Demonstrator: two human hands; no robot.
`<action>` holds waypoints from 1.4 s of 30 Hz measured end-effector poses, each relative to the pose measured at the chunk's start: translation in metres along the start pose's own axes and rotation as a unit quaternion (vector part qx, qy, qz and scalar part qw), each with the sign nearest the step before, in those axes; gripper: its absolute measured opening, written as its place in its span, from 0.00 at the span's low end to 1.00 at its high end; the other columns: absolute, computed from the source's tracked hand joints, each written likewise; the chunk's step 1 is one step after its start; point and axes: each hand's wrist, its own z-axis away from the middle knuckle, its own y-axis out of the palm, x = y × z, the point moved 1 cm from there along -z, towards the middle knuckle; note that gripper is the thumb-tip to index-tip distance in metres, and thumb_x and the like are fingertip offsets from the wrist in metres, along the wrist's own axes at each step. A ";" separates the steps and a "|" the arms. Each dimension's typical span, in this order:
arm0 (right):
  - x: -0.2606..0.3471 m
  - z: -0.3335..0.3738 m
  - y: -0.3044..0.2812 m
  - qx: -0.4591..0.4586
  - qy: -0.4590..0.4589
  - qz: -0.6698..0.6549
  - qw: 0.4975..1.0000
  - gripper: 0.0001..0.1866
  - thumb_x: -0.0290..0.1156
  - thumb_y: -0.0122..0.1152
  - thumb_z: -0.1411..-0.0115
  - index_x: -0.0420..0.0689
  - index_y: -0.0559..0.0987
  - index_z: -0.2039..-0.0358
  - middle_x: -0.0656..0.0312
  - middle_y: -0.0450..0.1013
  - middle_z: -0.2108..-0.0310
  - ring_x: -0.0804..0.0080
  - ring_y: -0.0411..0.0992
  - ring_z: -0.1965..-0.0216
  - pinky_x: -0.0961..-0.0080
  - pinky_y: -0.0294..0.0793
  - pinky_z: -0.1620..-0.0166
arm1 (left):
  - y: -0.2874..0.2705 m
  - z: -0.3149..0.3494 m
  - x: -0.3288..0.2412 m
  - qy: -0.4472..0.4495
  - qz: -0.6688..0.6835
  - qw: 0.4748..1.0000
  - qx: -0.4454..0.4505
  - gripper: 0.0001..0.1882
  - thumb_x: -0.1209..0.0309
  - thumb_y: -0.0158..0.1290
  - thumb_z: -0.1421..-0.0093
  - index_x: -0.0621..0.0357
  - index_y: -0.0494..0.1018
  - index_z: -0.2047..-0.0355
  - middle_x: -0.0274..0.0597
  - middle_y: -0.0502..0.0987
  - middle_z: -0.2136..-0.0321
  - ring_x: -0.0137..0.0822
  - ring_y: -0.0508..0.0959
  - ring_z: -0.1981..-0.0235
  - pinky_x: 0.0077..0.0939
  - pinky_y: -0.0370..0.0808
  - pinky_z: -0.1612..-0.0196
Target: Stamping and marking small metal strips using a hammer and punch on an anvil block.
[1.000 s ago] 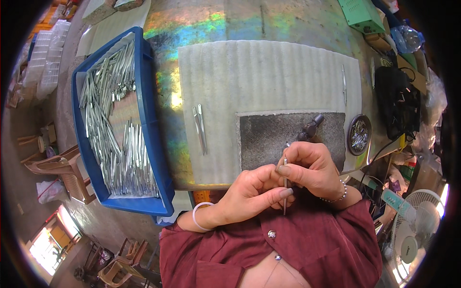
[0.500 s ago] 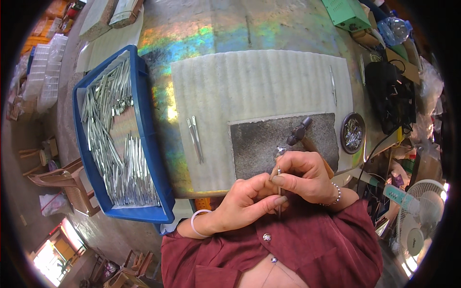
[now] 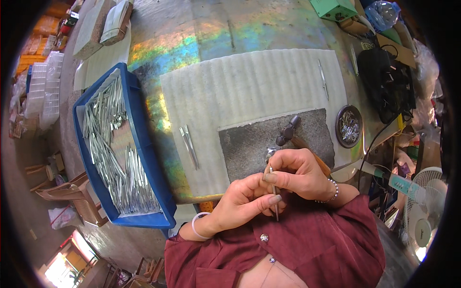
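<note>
My left hand (image 3: 244,198) and my right hand (image 3: 300,174) meet at the table's near edge. Between their thumbs and fingers they pinch a slim silver metal rod (image 3: 276,212), upright in the picture, its lower end narrowing below the left thumb. Fingers cover its middle. Just beyond the right hand a hammer (image 3: 289,133) with a dark head and wooden handle lies on a dark rough slab (image 3: 247,146). A small shiny metal piece (image 3: 271,151), partly hidden, shows by the right knuckles. Two slim pointed metal pieces (image 3: 188,146) lie to the left on the white foam sheet (image 3: 240,81).
At left stands a blue tray (image 3: 144,144) with many slim silver pieces. A round dark dish (image 3: 338,129) of small shiny parts is at right. Another slim piece (image 3: 322,79) rests on the foam. A black bag (image 3: 382,81), green box (image 3: 333,8) and fan (image 3: 422,206) are farther right.
The view has shifted a little, so the table's things sit slightly farther left. Both hands keep their pinch on the rod, with hardly any change in grip.
</note>
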 end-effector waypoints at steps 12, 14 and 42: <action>-0.002 0.001 -0.008 -0.022 0.006 -0.033 0.999 0.05 0.25 0.53 0.39 0.37 0.74 0.65 0.69 0.70 0.75 0.88 0.65 0.75 0.89 0.64 0.74 | 0.005 -0.006 -0.004 0.101 -0.248 0.950 -0.158 0.11 0.78 0.59 0.47 0.60 0.65 0.75 0.30 0.70 0.87 0.17 0.68 0.84 0.14 0.65 0.81; -0.002 0.002 -0.009 -0.021 0.003 -0.030 0.999 0.05 0.26 0.53 0.39 0.38 0.74 0.65 0.69 0.70 0.75 0.89 0.63 0.77 0.89 0.62 0.75 | 0.006 -0.007 -0.003 0.097 -0.239 0.951 -0.168 0.12 0.78 0.60 0.48 0.60 0.65 0.76 0.30 0.69 0.87 0.16 0.66 0.84 0.14 0.64 0.81; -0.002 -0.012 0.014 -0.040 0.025 -0.027 0.999 0.05 0.25 0.59 0.42 0.42 0.71 0.72 0.70 0.69 0.79 0.89 0.64 0.81 0.91 0.60 0.79 | -0.011 0.005 0.001 0.021 -0.046 0.997 -0.064 0.06 0.76 0.47 0.38 0.66 0.68 0.61 0.38 0.77 0.73 0.22 0.75 0.72 0.16 0.73 0.68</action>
